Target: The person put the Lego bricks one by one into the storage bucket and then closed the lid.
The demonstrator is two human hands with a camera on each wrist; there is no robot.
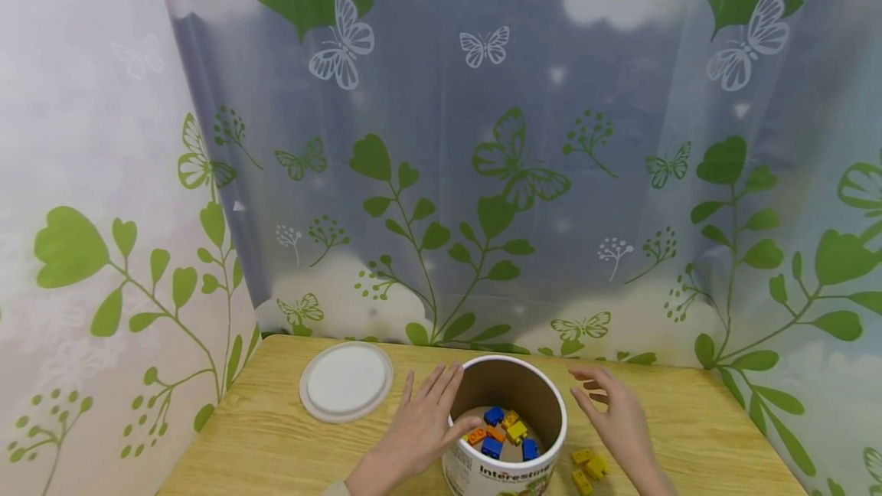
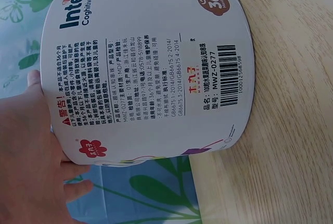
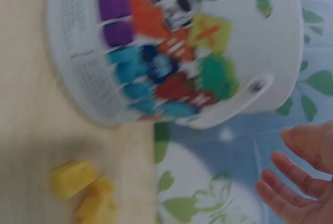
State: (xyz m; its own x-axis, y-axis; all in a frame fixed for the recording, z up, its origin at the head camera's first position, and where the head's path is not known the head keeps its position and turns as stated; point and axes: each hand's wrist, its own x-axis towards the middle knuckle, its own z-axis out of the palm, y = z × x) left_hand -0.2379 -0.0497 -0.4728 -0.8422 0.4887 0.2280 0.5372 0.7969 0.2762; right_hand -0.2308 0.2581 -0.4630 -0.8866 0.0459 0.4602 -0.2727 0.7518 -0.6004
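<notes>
A white bucket (image 1: 462, 471) with a printed label stands on the table, its top open. Several blue (image 1: 491, 447), yellow and orange toy bricks lie on its bottom. My left hand (image 1: 422, 423) rests at the bucket's left rim with its fingers extended and the thumb reaching over the edge. To the right of the bucket, my right hand (image 1: 616, 419) hovers with loosely bent fingers and nothing between them. Below it, a few yellow bricks (image 1: 583, 481) lie on the table beside the bucket. The right wrist view shows yellow bricks (image 3: 74, 178) near the bucket's base.
A round white lid (image 1: 347, 377) lies flat on the wooden table (image 1: 255, 435), left of the bucket. Behind the table hangs a curtain (image 1: 413, 174) with butterflies and leaves. The bucket's white handle (image 3: 229, 107) hangs down on its right side.
</notes>
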